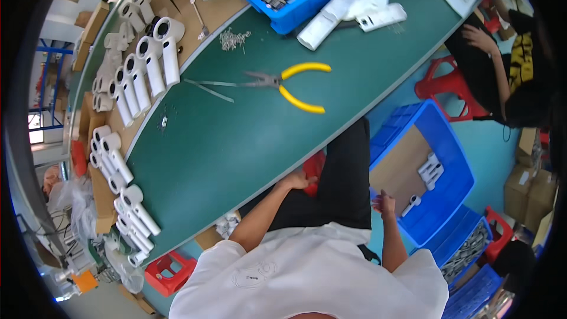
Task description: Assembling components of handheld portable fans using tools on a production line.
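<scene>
Head view, left hand [302, 182] near black trousers [348, 177], right hand [385, 203] by blue bin [453, 162], fingers bent, any grip unclear

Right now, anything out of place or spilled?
Slightly: small metal pieces lie in a loose, uncontained heap on the green tabletop, and yellow-handled pliers lie splayed open. In the blue crate, one white device lies apart from the white cluster.

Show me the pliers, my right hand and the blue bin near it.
Pliers [273, 81]: head view, on the metal pivot.
Right hand [385, 204]: head view, middle of the hand.
Blue bin [452, 159]: head view, on its side wall.
</scene>
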The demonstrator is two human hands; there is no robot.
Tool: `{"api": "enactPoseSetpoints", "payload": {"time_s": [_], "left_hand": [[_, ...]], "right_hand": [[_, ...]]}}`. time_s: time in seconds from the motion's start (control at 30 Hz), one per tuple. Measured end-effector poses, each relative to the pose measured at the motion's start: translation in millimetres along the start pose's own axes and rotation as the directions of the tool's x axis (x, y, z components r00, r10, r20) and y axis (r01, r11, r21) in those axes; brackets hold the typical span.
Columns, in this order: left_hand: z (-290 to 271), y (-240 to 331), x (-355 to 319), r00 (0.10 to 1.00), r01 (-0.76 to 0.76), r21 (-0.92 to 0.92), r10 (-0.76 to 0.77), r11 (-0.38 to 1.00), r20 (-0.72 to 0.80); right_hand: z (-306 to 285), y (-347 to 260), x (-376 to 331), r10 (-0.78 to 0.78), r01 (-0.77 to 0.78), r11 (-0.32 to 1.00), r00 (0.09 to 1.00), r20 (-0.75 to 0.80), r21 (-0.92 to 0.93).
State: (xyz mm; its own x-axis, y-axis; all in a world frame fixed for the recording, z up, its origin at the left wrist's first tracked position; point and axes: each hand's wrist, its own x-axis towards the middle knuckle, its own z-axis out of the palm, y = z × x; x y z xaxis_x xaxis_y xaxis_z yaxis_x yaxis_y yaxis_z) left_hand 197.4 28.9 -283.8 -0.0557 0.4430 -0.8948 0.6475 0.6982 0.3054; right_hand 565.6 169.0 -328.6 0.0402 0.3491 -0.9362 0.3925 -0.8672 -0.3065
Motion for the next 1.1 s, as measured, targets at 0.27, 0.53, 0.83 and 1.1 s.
{"api": "enactPoseSetpoints", "payload": {"time_s": [0.27, 0.53, 0.83, 1.1], "left_hand": [[23, 41, 34, 0.932, -0.31, 0.022, 0.299, 0.951, 0.203], [95, 53, 34, 0.961, -0.151, -0.077, 0.165, 0.986, 0.221], [67, 34, -67, 0.625, -0.006, -0.233, -0.178, 0.972, -0.76], [77, -45, -152, 0.21, 0.095, -0.487, -0.495, 0.868, -0.843]], "right_hand": [[-160, 110, 235, -0.774, 0.793, 0.607, 0.574, 0.269, 0.055], [77, -119, -58, -0.656, 0.681, 0.728, 0.725, 0.211, -0.079], [124, -116, -106, -0.849, 0.813, 0.133, 0.389, 0.358, -0.566], [153, -126, -102, -0.907, 0.721, -0.192, 0.129, 0.4, -0.666]]}}
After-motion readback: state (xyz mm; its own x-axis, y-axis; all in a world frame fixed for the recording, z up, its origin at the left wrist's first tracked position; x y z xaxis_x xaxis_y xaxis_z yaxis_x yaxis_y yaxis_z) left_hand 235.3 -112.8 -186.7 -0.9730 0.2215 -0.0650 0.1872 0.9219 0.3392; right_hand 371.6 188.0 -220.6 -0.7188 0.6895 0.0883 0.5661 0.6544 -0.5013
